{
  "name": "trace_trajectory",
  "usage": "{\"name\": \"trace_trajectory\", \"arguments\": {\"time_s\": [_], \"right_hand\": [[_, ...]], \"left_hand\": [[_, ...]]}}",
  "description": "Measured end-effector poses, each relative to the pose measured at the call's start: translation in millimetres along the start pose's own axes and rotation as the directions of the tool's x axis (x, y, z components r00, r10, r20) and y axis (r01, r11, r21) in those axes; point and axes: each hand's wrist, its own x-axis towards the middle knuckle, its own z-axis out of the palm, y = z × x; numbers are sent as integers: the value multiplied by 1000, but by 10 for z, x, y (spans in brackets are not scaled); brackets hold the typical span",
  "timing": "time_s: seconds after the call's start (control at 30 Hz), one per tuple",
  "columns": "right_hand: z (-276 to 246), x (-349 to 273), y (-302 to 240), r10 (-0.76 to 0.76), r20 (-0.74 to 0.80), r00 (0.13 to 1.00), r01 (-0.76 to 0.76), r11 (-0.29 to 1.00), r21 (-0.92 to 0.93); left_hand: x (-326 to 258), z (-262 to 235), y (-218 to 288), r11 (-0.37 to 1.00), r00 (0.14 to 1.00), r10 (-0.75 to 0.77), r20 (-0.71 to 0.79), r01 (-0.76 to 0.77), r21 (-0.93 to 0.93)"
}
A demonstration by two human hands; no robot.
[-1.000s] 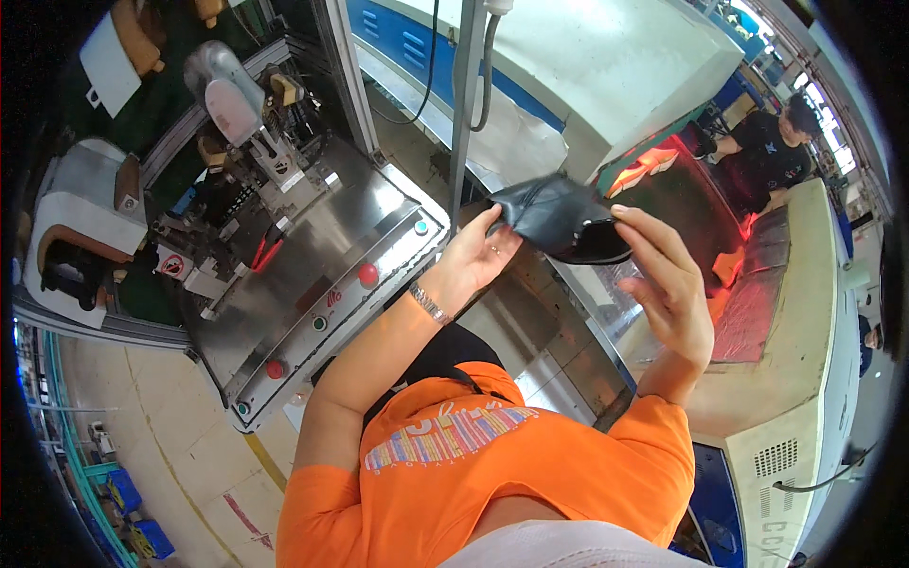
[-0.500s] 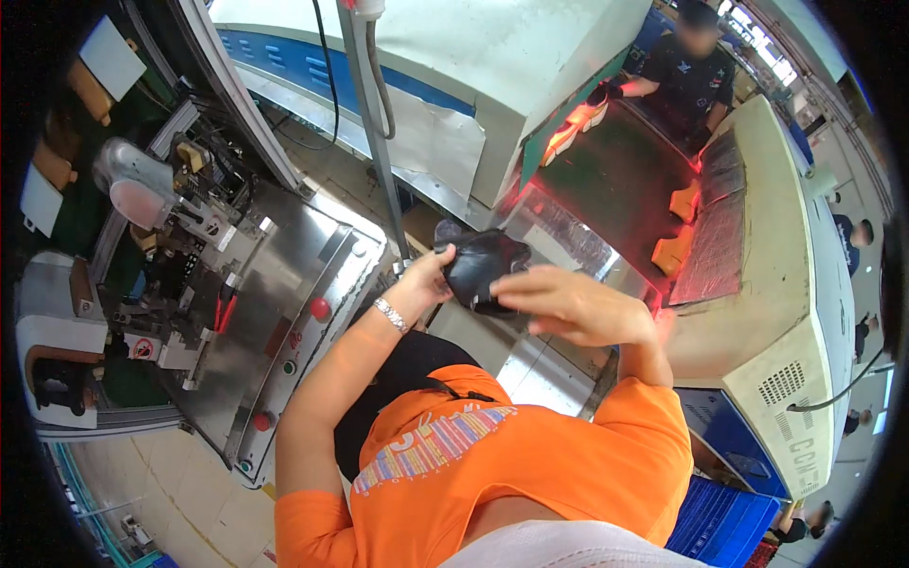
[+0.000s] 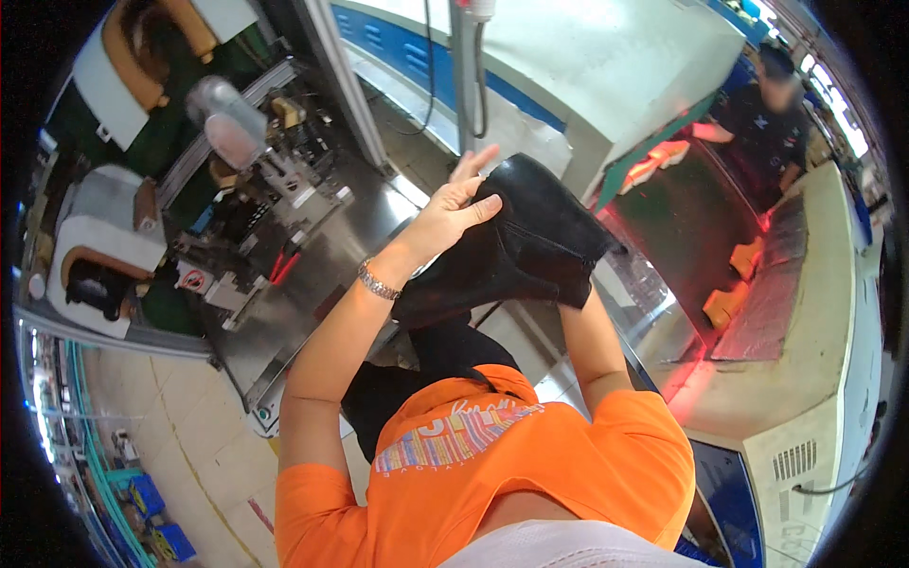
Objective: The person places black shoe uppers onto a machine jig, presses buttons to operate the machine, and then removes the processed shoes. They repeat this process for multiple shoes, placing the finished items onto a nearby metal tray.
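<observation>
A black leather ankle boot upper [image 3: 530, 232] is held up in front of my body, lying at a tilt. My left hand [image 3: 461, 210] pinches its left edge, thumb on the near face and the other fingers on the far side, partly blurred. At the right, my right forearm [image 3: 595, 341] runs up to the open end of the upper. The right hand itself is hidden inside or behind the leather, so its fingers do not show.
A machine with metal fixtures [image 3: 270, 170] and a steel worktop [image 3: 365, 222] stands at the left. On the right, a red-lit conveyor [image 3: 663, 237] carries orange shoe-shaped pieces [image 3: 724, 305]. A co-worker [image 3: 767, 123] stands at its far end. An upright metal post [image 3: 464, 85] rises ahead.
The upper has been turned and raised, and more of its side now shows. My right hand has moved from its near face to out of sight behind or inside it. The view has shifted left.
</observation>
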Motion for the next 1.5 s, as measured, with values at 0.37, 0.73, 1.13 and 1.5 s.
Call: {"name": "trace_trajectory", "arguments": {"time_s": [0.37, 0.73, 1.13, 1.5], "right_hand": [[832, 648, 106, 490, 278, 826, -344, 829, -441], [1858, 1194, 266, 687, 447, 572, -287, 679, -676], [2480, 1838, 403, 490, 562, 666, -74, 793, -605], [2787, 2840, 1040, 197, 322, 926, -43, 903, -427]], "left_hand": [[-853, -619, 633, 982, 994, 78, -77, -63, 180], [-953, -1021, 1137, 969, 966, -226, 124, 211, 125], [-1478, -1509, 1951, 832, 954, -208, -215, 288, 474], [-931, -2157, 1601, 784, 534, 540, -651, -38, 620]]}}
